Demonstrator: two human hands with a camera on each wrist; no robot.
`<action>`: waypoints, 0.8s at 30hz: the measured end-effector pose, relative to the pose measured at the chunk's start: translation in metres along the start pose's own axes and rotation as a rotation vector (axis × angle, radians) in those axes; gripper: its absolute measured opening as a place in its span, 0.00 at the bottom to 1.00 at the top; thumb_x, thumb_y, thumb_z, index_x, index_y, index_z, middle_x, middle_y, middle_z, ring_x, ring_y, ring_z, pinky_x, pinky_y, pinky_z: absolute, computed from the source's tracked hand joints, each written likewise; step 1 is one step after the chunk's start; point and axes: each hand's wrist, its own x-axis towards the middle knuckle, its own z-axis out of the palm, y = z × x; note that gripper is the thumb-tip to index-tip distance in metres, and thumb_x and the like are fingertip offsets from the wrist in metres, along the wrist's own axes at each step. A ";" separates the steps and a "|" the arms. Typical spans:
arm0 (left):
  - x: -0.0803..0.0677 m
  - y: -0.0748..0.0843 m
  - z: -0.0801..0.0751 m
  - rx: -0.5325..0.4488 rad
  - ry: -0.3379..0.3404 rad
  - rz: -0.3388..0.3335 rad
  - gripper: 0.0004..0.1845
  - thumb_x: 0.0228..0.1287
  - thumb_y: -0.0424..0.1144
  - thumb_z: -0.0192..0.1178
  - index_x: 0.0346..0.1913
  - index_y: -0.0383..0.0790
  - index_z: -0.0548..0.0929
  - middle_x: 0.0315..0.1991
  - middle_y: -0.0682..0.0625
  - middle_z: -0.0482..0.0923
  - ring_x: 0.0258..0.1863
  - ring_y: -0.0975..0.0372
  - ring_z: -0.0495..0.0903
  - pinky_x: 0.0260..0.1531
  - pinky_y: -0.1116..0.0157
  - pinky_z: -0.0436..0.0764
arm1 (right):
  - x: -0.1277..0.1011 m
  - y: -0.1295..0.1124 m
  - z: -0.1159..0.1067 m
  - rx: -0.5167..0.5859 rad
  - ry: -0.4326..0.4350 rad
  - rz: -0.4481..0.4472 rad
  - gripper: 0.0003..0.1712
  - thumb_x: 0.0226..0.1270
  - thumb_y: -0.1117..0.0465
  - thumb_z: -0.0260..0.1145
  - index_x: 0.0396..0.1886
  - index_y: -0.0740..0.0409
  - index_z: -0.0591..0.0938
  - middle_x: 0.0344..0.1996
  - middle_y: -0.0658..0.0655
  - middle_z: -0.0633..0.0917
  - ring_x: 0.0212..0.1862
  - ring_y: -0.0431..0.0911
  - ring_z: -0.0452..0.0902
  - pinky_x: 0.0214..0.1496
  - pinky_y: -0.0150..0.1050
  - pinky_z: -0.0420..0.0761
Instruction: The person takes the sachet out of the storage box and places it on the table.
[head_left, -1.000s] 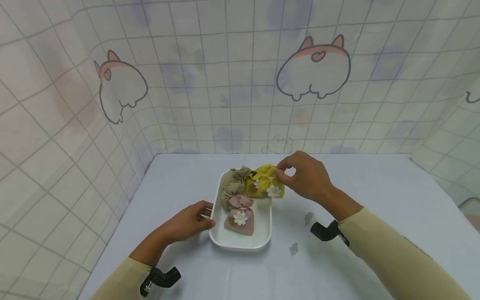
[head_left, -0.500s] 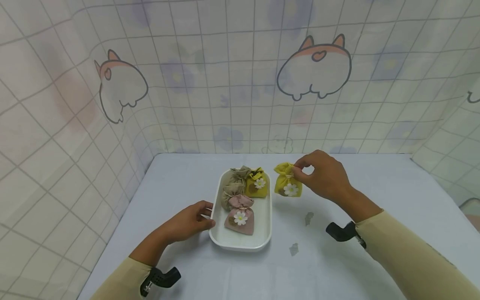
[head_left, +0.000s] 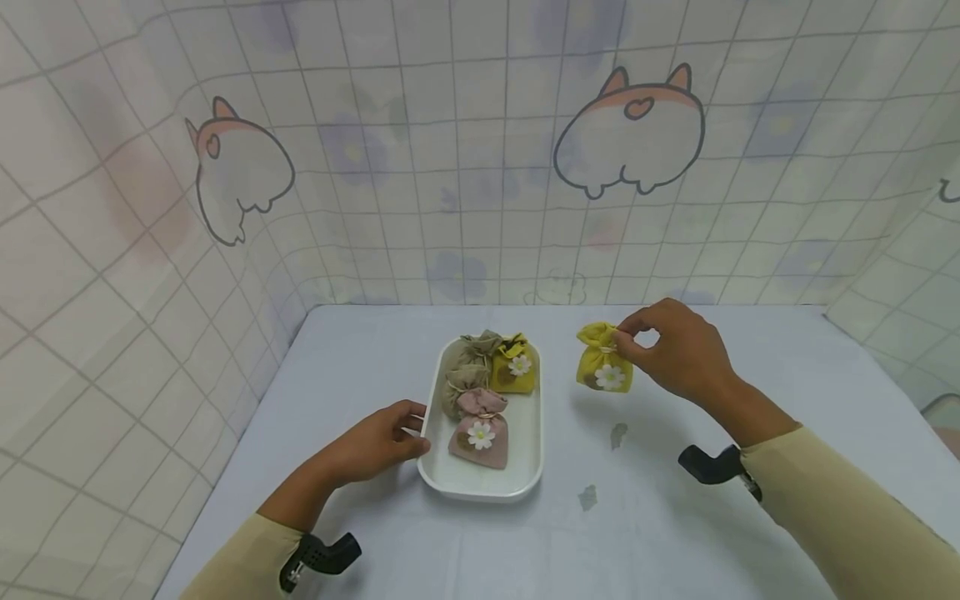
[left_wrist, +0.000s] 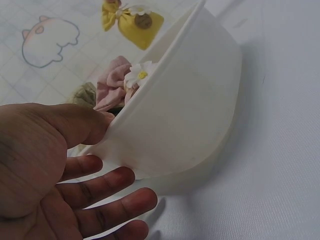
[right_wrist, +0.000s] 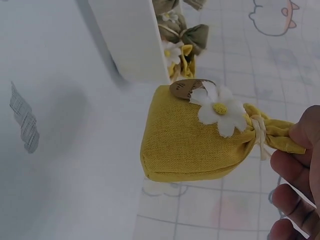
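My right hand (head_left: 678, 350) pinches the gathered neck of a yellow drawstring pouch (head_left: 602, 369), held above the table to the right of a white plastic tray (head_left: 525, 479). A white flower and a brown tag sit on that pouch (right_wrist: 195, 137). At the tray's left side, my left hand (head_left: 382, 442) holds the edge, thumb over the rim and fingers loosely spread outside the wall (left_wrist: 170, 110). Inside the tray are a pink pouch (head_left: 487, 450), greyish-beige pouches (head_left: 465, 379) along the left, and another yellow pouch (head_left: 513, 379) at the back right.
A white cloth (head_left: 675, 517) covers the table, with two small grey patches (head_left: 588, 498) right of the tray. Behind it hangs a checked curtain (head_left: 480, 208) with cartoon animal prints. Black camera mounts (head_left: 712, 465) stick out from both wrists.
My right hand has lifted the yellow pouch out over the tray's right rim and carried it to the right. My left hand and the tray stay where they were.
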 end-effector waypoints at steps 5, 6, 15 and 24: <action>-0.001 0.001 0.000 -0.003 -0.003 0.011 0.27 0.69 0.42 0.68 0.68 0.40 0.75 0.59 0.48 0.81 0.59 0.52 0.80 0.57 0.47 0.79 | -0.004 0.009 -0.004 -0.016 0.010 0.014 0.12 0.72 0.53 0.68 0.42 0.56 0.90 0.44 0.59 0.84 0.48 0.56 0.79 0.38 0.56 0.81; -0.001 0.001 0.000 -0.003 -0.003 0.014 0.27 0.69 0.41 0.68 0.68 0.40 0.75 0.59 0.48 0.81 0.59 0.52 0.80 0.57 0.47 0.79 | -0.004 0.011 -0.005 -0.019 0.012 0.019 0.12 0.72 0.53 0.68 0.42 0.56 0.90 0.45 0.59 0.84 0.49 0.57 0.79 0.38 0.56 0.81; 0.000 -0.002 -0.001 -0.004 -0.011 0.021 0.27 0.70 0.42 0.68 0.68 0.40 0.74 0.59 0.48 0.80 0.59 0.51 0.80 0.58 0.47 0.78 | -0.010 0.027 -0.014 -0.048 0.016 0.059 0.12 0.72 0.53 0.67 0.42 0.56 0.90 0.47 0.62 0.83 0.50 0.59 0.78 0.37 0.57 0.80; 0.000 -0.002 -0.001 0.005 -0.005 0.011 0.26 0.70 0.42 0.68 0.67 0.41 0.75 0.59 0.48 0.80 0.59 0.52 0.80 0.57 0.47 0.79 | -0.016 0.039 -0.021 -0.076 0.001 0.083 0.14 0.73 0.52 0.67 0.43 0.57 0.90 0.50 0.65 0.83 0.52 0.63 0.78 0.35 0.58 0.81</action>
